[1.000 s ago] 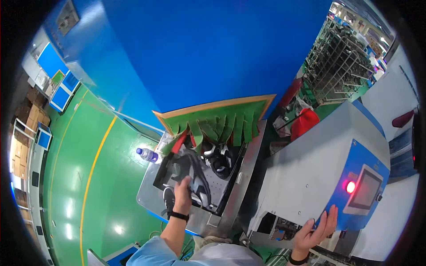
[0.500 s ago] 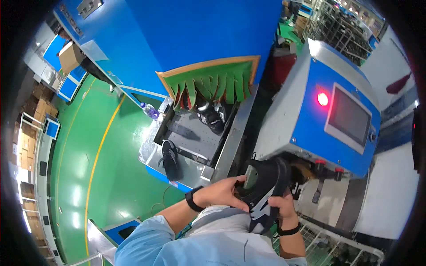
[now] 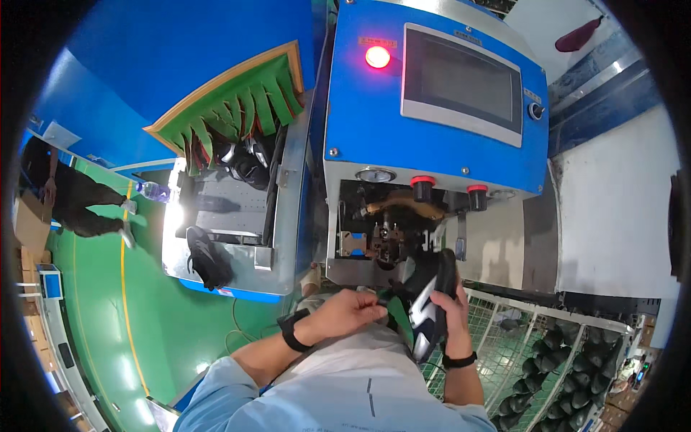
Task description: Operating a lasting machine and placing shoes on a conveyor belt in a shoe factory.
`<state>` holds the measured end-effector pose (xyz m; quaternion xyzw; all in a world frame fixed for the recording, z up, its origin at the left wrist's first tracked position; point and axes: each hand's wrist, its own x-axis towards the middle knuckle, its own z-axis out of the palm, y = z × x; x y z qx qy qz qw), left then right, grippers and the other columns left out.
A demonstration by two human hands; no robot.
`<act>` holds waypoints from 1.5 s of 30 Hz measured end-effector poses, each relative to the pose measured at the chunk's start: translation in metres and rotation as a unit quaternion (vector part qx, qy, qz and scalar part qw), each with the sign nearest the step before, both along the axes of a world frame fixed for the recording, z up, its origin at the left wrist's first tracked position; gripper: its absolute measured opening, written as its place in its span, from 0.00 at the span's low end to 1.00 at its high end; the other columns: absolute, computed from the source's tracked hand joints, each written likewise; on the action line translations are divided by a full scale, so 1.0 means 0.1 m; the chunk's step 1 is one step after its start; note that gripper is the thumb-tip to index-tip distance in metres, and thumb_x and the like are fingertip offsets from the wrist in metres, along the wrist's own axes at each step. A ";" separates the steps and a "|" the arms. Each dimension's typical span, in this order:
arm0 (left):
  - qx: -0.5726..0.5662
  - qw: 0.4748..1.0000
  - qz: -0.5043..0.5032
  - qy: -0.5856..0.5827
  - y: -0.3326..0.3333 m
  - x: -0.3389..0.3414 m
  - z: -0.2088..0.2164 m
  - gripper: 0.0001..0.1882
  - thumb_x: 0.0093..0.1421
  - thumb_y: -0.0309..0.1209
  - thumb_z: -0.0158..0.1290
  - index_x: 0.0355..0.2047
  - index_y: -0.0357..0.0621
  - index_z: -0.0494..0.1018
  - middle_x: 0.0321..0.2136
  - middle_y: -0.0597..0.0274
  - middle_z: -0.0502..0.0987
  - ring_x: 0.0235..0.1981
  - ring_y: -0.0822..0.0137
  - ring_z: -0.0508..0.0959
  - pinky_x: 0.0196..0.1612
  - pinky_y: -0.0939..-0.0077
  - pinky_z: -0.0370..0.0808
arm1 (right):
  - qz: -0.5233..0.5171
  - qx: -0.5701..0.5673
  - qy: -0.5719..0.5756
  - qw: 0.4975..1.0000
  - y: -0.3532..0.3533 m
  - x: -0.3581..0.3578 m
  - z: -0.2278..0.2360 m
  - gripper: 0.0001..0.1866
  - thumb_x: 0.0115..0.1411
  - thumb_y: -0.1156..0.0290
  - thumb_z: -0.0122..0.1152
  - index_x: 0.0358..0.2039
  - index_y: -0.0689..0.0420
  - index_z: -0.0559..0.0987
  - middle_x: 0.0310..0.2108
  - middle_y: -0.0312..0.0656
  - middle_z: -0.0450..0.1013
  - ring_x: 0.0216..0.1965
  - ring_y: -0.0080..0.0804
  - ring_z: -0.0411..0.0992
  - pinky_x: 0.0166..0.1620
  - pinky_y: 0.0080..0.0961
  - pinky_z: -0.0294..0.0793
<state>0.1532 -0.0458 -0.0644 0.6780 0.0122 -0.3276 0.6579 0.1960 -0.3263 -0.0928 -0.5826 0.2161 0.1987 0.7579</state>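
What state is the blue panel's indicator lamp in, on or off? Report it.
On: the indicator lamp glows bright red beside the dark display screen.

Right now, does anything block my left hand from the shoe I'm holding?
Nothing visible: the shoe is in your right hand, with your left hand close beside it; whether they touch is unclear.

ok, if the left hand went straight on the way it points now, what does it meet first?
Most likely the black-and-silver shoe in the right hand. The left hand points rightward at it, fingertips very close; depth is unclear, so I can't tell if they touch.
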 end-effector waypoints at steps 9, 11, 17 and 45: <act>-0.111 0.954 0.203 0.190 0.14 0.25 -0.84 0.12 0.67 0.35 0.55 0.30 0.41 0.75 0.19 0.68 0.73 0.20 0.75 0.71 0.24 0.78 0.66 | 0.251 -0.610 -0.234 0.714 0.82 0.70 0.06 0.53 0.53 0.57 0.69 0.75 0.43 0.50 0.39 0.59 0.73 0.33 0.61 0.77 0.31 0.47 0.78; -0.153 0.942 0.213 0.208 0.21 0.24 -1.12 0.10 0.67 0.35 0.55 0.33 0.41 0.76 0.21 0.67 0.74 0.20 0.75 0.71 0.25 0.78 0.67 | 0.280 -0.634 -0.188 0.696 1.09 0.74 0.11 0.53 0.53 0.58 0.68 0.75 0.43 0.49 0.40 0.61 0.73 0.34 0.62 0.77 0.33 0.48 0.78; -0.189 0.916 0.253 0.249 0.18 0.35 -1.67 0.11 0.63 0.28 0.55 0.46 0.44 0.80 0.31 0.67 0.80 0.26 0.75 0.75 0.29 0.76 0.71 | 0.215 -0.678 -0.220 0.667 1.22 0.86 -0.32 0.44 0.57 0.60 0.64 0.72 0.53 0.56 0.51 0.62 0.71 0.45 0.65 0.75 0.47 0.55 0.75; -0.282 0.873 -0.089 0.388 0.37 0.27 -0.96 0.36 0.69 0.61 0.44 0.63 0.46 0.66 0.53 0.62 0.77 0.48 0.63 0.77 0.50 0.67 0.74 | 0.371 -0.547 -0.335 0.672 0.92 -1.12 0.52 0.51 0.54 0.59 0.70 0.74 0.50 0.54 0.44 0.56 0.73 0.40 0.51 0.75 0.44 0.43 0.77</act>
